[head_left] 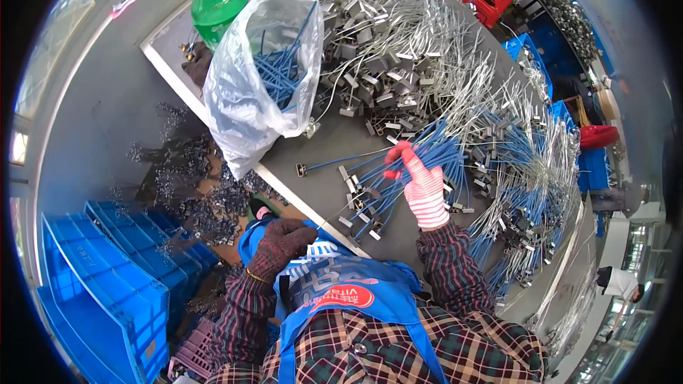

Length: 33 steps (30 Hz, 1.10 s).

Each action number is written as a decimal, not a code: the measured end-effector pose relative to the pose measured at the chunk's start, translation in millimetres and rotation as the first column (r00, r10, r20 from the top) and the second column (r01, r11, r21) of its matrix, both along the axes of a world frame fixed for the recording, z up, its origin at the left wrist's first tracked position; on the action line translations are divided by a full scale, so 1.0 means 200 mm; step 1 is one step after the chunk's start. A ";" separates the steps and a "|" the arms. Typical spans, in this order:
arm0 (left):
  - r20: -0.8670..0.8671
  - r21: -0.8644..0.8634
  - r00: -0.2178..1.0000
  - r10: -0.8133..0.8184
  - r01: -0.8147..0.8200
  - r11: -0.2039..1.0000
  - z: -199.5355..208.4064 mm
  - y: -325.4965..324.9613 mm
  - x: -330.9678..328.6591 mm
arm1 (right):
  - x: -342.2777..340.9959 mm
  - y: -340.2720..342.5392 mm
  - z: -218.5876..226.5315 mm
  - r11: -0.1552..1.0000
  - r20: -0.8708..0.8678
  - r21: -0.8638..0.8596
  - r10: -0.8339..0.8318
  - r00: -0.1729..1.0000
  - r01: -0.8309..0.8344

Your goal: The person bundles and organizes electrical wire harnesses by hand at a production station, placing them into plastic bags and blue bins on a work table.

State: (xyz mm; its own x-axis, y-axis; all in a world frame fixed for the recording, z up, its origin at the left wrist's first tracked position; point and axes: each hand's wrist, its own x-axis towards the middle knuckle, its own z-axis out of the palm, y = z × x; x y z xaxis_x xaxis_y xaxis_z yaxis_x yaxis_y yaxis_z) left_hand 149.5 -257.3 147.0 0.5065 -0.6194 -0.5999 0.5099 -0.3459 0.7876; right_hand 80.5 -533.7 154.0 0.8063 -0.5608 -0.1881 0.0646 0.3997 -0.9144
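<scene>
Right of the bag (238, 99), blue-sleeved wires (442, 155) look done, bare wires (455, 39) unfinished; right hand (424, 188) and left hand (281, 245) curl, grips unclear.

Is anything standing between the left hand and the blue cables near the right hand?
In this view, the white table edge crosses between the left hand and the blue cables, then some small metal connectors; nothing taller shows there.

- Upper left, your bag (238, 103) stands on the bench (324, 203), before the bottle (217, 6).
- Right of centre, wires (442, 151) lie on it.
- Lower left, crates (107, 270).
</scene>
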 end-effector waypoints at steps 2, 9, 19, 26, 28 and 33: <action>-0.010 0.050 0.999 0.046 -0.045 0.998 -0.04 0.02 -0.03 | 0.03 -0.06 0.06 0.997 0.052 0.053 -0.066 0.996 0.063; 0.003 0.163 1.000 -0.010 0.009 0.987 -0.17 0.16 -0.07 | 0.06 -0.37 0.19 0.997 0.041 -0.067 -0.021 0.999 0.024; 0.082 0.106 0.997 0.000 -0.009 0.994 -0.23 0.27 -0.07 | 0.08 -0.50 0.13 0.986 0.004 0.117 -0.117 0.993 0.116; -0.210 -0.016 0.951 -0.229 0.231 0.973 -0.27 0.48 -0.05 | 0.05 -0.38 -0.07 0.905 -0.125 0.402 -0.094 0.988 0.137; -0.123 0.088 0.953 -0.276 0.288 0.954 -0.13 0.31 -0.03 | 0.05 -0.32 -0.07 0.912 -0.129 0.400 -0.046 0.991 0.094; 0.008 -0.180 0.987 -0.163 0.161 0.970 0.06 -0.18 0.02 | 0.08 -0.07 0.01 0.925 -0.097 0.378 0.075 0.992 -0.033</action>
State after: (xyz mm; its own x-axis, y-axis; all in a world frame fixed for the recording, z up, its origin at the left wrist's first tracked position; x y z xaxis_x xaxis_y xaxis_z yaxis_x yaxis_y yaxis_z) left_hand 153.7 -292.3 159.6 0.3867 -0.7905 -0.4750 0.4645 -0.2780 0.8408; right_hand 96.3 -548.7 155.2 0.7966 -0.3885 -0.4632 -0.0571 0.7144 -0.6974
